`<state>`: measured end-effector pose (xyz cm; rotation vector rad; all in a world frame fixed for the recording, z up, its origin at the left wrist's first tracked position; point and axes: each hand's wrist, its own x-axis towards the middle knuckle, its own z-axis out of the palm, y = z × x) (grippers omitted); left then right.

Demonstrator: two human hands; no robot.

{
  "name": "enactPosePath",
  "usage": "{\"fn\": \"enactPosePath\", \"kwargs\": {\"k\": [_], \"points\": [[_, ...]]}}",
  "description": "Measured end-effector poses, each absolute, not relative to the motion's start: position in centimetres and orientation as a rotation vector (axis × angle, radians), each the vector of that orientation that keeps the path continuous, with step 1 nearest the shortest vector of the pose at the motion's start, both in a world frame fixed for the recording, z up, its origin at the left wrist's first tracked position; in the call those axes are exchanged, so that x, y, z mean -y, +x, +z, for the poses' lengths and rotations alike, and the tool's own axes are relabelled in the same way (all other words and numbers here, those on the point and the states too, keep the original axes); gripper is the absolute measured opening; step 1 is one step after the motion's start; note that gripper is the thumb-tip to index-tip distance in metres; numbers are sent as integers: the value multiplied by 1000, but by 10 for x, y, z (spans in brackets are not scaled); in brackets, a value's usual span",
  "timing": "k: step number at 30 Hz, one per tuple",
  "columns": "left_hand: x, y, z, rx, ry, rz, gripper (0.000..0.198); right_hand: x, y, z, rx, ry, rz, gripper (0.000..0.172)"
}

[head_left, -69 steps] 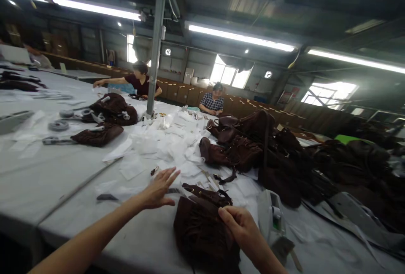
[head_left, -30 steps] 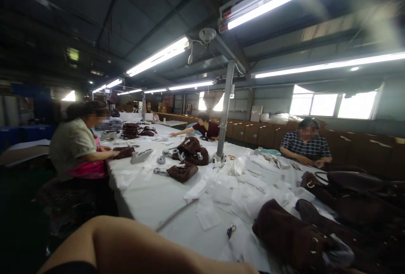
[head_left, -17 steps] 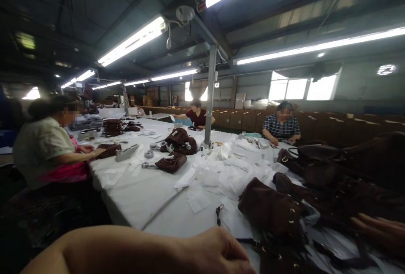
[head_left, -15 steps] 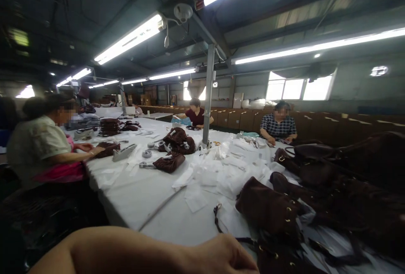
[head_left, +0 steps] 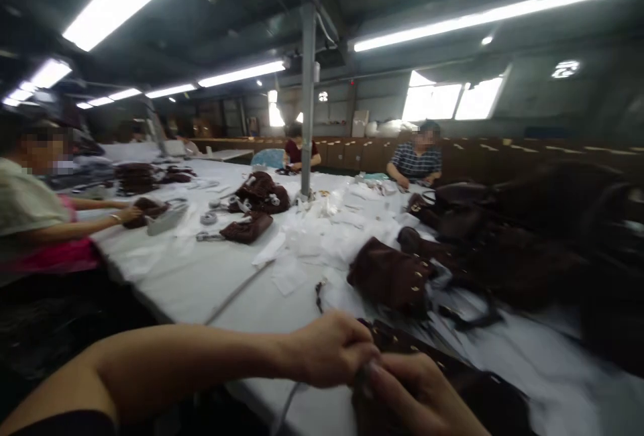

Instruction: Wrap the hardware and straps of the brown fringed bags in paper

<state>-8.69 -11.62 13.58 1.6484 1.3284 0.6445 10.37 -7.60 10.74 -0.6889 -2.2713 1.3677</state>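
Note:
At the near edge of the table lies a dark brown bag (head_left: 488, 389) with small gold-coloured fittings. My left hand (head_left: 335, 349) reaches in from the left, its fingers curled closed at the bag's near end. Facing it, my right hand (head_left: 422, 389) pinches dark brown material of the bag between thumb and fingers. The two hands meet, and the fingertips hide the exact part they grip. Just beyond them another brown bag (head_left: 387, 275) with gold fittings lies on its side, a thin strap trailing to its left.
More dark bags are heaped along the right side. White paper sheets (head_left: 312, 238) cover the middle of the white table (head_left: 196, 288), near a grey post (head_left: 308, 100). Brown pieces and tape rolls lie left of it. Co-workers sit at the left and the far side.
My right hand has come into view and meets my left at the brown bag. The view has tilted down and turned slightly right, so the scene sits higher and further left.

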Motion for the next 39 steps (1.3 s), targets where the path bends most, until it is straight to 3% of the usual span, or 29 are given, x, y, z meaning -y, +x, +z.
{"fn": "enactPosePath", "kwargs": {"k": [7, 15, 22, 28, 32, 35, 39], "points": [[73, -122, 117, -1466, 1685, 444, 38, 29, 158, 63, 2286, -1058, 1182, 38], [53, -62, 99, -1180, 1676, 387, 33, 40, 134, 72, 2314, -789, 1173, 36], [27, -82, 94, -1291, 1753, 407, 36, 8, 200, 42, 2244, -1204, 1111, 39], [25, -40, 91, -1279, 1884, 319, 31, 22, 164, 51, 2218, -1009, 1143, 40], [25, -32, 75, -1246, 1939, 378, 33, 31, 174, 43, 2129, -906, 1113, 22], [22, -40, 64, -1279, 1830, 377, 38, 40, 198, 21, 1991, -1009, 1082, 40], [17, -42, 52, -1215, 1580, 255, 44, 58, 206, -8, 1829, -1082, 1019, 27]]}}
